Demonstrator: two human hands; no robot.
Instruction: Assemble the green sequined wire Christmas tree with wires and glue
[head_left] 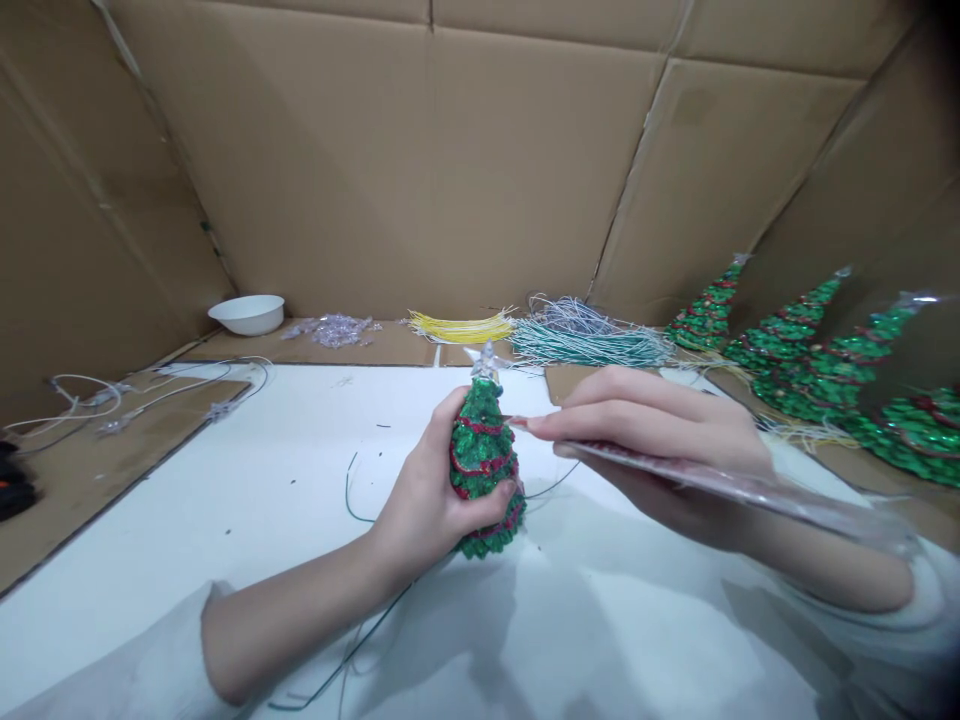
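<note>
My left hand (pixel 427 480) is wrapped round a small green Christmas tree ornament (pixel 486 440) with red garlands and a clear star (pixel 487 362) on top. The tree stands nearly upright over the white board, its base toward me. Beside its upper right side is my right hand (pixel 660 440), fingertips close together at the tree; whether they pinch something small there I cannot make out. A thin, flat, clear plastic packet (pixel 720 484) with reddish marks is held in this hand and stretches back along the wrist. Thin green wires (pixel 551 485) show around the tree.
Along the back lie yellow wires (pixel 461 328), green and white wires (pixel 592 345), clear plastic pieces (pixel 334 330) and a white bowl (pixel 251 315). Several similar trees (pixel 847 360) stand at right. White cords (pixel 97 400) lie at left. Cardboard walls (pixel 420 160) enclose the white board (pixel 300 440).
</note>
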